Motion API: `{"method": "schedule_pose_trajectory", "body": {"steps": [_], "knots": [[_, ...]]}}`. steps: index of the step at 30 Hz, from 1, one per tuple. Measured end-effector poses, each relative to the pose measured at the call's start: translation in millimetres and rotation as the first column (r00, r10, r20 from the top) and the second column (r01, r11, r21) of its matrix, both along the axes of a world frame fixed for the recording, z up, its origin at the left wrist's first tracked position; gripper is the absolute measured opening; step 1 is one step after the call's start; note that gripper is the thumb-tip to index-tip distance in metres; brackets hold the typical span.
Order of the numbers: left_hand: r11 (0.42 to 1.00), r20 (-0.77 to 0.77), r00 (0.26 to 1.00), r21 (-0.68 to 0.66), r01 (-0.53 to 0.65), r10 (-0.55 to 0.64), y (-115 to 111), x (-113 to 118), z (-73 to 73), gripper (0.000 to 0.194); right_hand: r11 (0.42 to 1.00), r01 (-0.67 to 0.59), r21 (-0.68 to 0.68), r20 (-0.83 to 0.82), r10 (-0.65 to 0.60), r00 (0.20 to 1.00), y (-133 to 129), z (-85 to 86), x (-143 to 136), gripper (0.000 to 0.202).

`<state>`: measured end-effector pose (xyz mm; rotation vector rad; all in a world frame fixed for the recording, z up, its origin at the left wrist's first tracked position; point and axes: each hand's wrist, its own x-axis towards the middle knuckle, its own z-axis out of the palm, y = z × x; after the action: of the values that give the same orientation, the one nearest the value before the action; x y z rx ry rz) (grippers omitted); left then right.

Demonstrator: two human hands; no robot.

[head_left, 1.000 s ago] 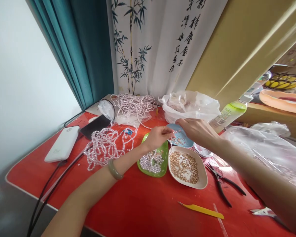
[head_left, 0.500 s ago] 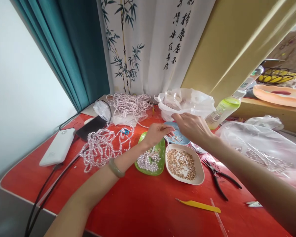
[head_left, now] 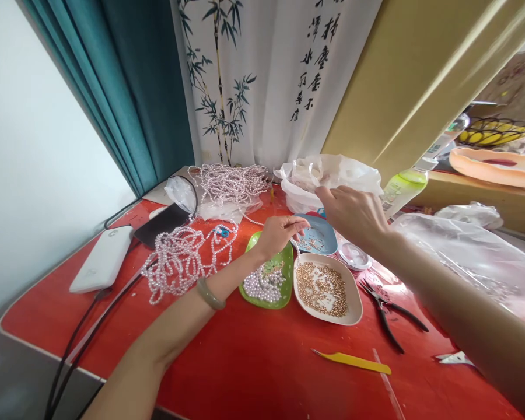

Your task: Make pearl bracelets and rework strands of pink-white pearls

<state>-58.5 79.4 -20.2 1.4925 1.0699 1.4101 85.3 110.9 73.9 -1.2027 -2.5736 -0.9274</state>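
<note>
My left hand (head_left: 284, 233), fingers pinched together, is over the top of the green tray (head_left: 266, 303), which holds pearly beads. A bead strand (head_left: 296, 249) hangs from its fingertips. My right hand (head_left: 352, 213) is raised right of the blue tray (head_left: 328, 233), its fingers curled down; whatever they hold is hidden. Small pieces lie in the blue tray. Gold beads (head_left: 321, 290) fill the cream tray (head_left: 355, 309) nearer me.
Pearl strands (head_left: 179, 262) lie at the left and more (head_left: 234, 184) at the back. Black-handled pliers (head_left: 382, 309), yellow tweezers (head_left: 354, 361), a bottle (head_left: 405, 186), plastic bags (head_left: 468, 251) and a white power bank (head_left: 102, 259) surround the trays.
My right hand has moved right and slightly up, away from my left hand, uncovering more of the blue tray and a round lid. My left hand has barely moved.
</note>
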Motion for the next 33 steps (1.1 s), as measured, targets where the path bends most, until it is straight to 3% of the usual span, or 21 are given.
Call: {"method": "schedule_pose_trajectory", "body": {"steps": [12, 19, 24, 29, 33], "knots": [[1.0, 0.073, 0.997, -0.018, 0.007, -0.006, -1.2, -3.6, -8.5, 0.027, 0.959, 0.235, 0.16, -0.088, -0.223, 0.971, 5.1, 44.9, 20.3, 0.027], [1.0, 0.058, 0.998, -0.012, -0.028, 0.029, -4.1, -7.8, -8.4, 0.026, 0.954, 0.268, 0.133, -0.129, -0.251, 0.959, 9.6, 55.8, 27.3, 0.027], [0.999, 0.048, 0.998, 0.019, -0.046, 0.045, -1.6, -12.3, -16.0, 0.031, 0.952, 0.288, 0.105, -0.126, -0.275, 0.953, 11.0, 63.0, 29.2, 0.028], [0.996, 0.006, 0.996, -0.007, -0.089, 0.089, -2.4, -18.2, -20.8, 0.031, 0.873, 0.484, 0.068, -0.197, -0.464, 0.864, 34.1, 78.4, 54.9, 0.039], [0.998, 0.003, 0.999, 0.036, -0.054, 0.054, -0.5, -17.1, -19.1, 0.03, 0.864, 0.49, 0.115, -0.198, -0.464, 0.864, 39.0, 77.4, 68.6, 0.034]]}}
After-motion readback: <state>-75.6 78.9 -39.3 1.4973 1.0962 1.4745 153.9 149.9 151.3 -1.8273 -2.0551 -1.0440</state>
